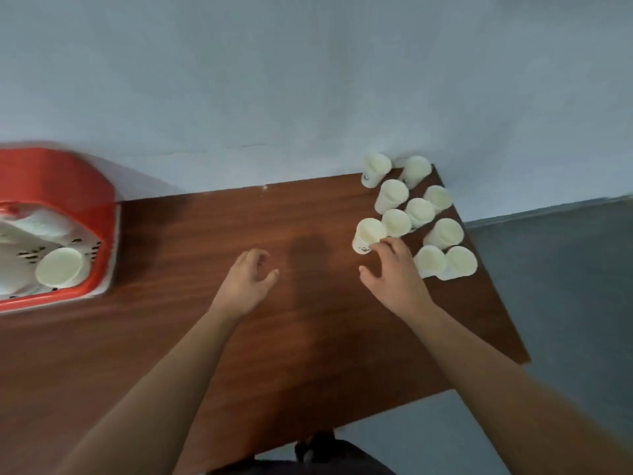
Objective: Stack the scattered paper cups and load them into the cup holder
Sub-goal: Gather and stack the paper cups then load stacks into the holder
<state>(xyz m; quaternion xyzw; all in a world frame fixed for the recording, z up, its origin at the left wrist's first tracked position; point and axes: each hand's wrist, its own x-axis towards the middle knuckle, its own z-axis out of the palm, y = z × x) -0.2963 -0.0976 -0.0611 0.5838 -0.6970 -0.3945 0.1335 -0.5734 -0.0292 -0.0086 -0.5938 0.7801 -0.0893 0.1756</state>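
Forearms reach over the table [212,234]; left hand [248,279] hovers empty, loosely curled; right hand [390,269], thumb apart, touches the nearest cup [368,234] of 10 at the far-right corner, probably to start stacking; holder [68,186] sits far left, well apart, with 1 loaded cup [60,269] inside.
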